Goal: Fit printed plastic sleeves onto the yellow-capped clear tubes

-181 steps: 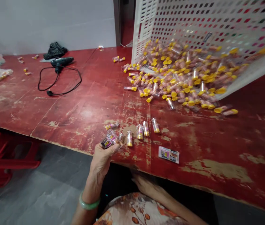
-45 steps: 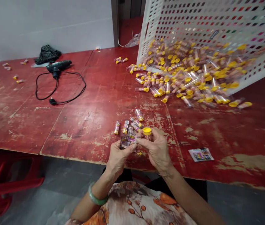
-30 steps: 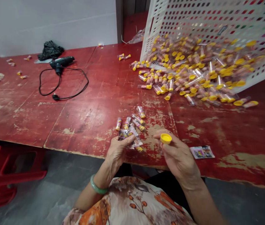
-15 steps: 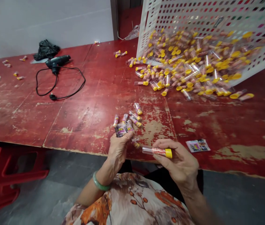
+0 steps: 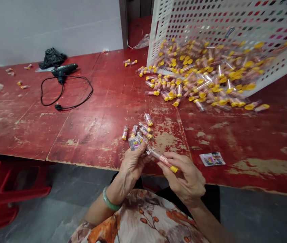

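My left hand [image 5: 130,165] pinches a few flat printed plastic sleeves [image 5: 134,143] over the table's front edge. In my right hand [image 5: 187,179] is a clear tube [image 5: 164,159] of pink-and-white bits, held near its yellow cap. The tube slants up to the left, its clear end at the near end of a sleeve by my left fingers. Whether it is inside cannot be made out. Just beyond my left hand lie several sleeved tubes [image 5: 146,132]. A loose flat sleeve [image 5: 212,159] is on the table to the right.
A white plastic basket [image 5: 156,35] lies tipped at the back right, with a heap of yellow-capped tubes [image 5: 199,79] spilling onto the red table [image 5: 102,121]. Back left are a heat gun [image 5: 63,70] with its cord and a black bag [image 5: 52,58]. A red stool [image 5: 26,195] stands lower left.
My right hand has moved left and turned the tube from level to slanting, bringing its clear end to the sleeves. My left hand has shifted slightly right.
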